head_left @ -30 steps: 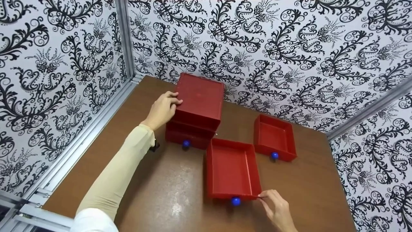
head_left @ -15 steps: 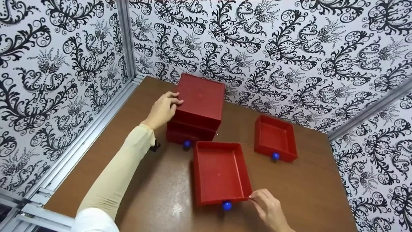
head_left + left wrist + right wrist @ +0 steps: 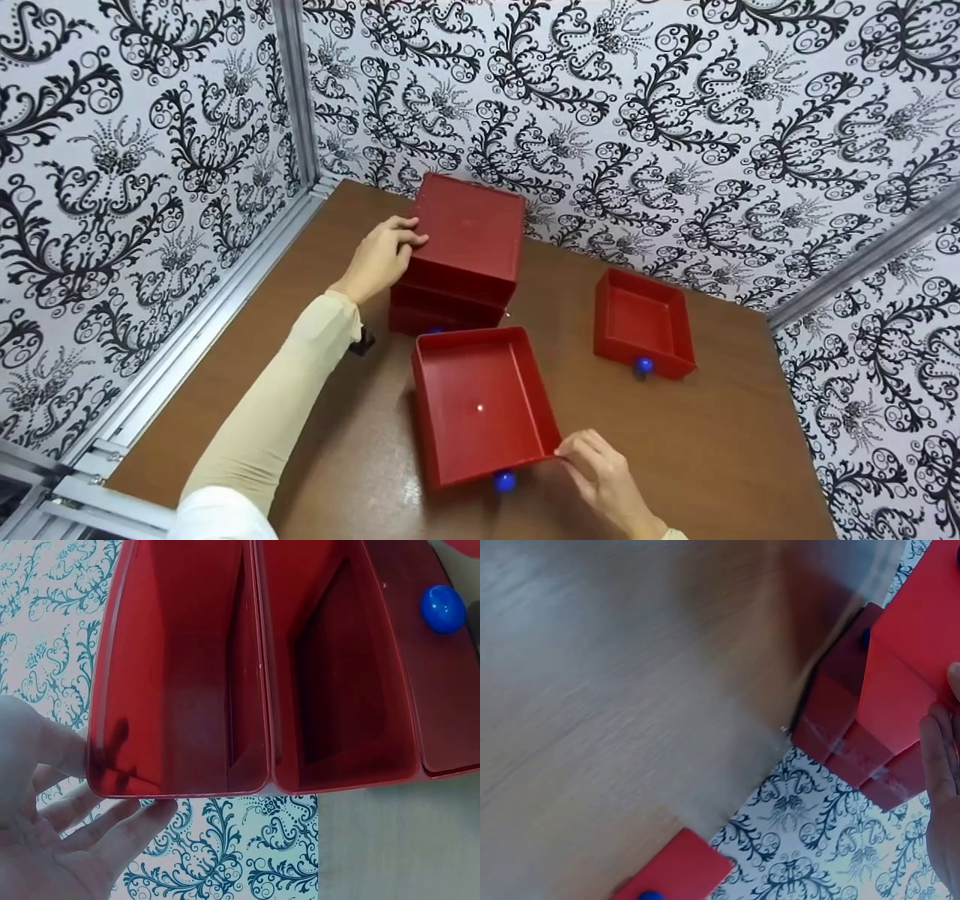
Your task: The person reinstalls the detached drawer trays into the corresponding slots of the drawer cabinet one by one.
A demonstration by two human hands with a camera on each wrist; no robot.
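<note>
Right hand: my right hand [image 3: 600, 476] pinches the held drawer [image 3: 457, 394] narrowly, at its front corner, about 4 o'clock of the drawer's middle.
Held drawer: well below the cabinet [image 3: 469, 225], at its 6 o'clock; its blue knob [image 3: 505, 481] faces me. It looks raised off the table [image 3: 637, 431].
Left hand: my left hand [image 3: 377, 259] rests at the cabinet's 9 o'clock edge, fingers fairly wide and relaxed, gripping nothing.
Cabinet slots: top slot [image 3: 191, 667] and middle slot [image 3: 341, 660] have no drawer; the bottom drawer [image 3: 427, 667] is in.
Spare drawer: the other drawer [image 3: 641, 322] sits at 2 o'clock of the held one.
Handling: one pinched corner probably lets the far side dip; I should keep the rim level, wrist soft, left palm steadying the cabinet.
Writing: no brand, label or lettering I can read.
</note>
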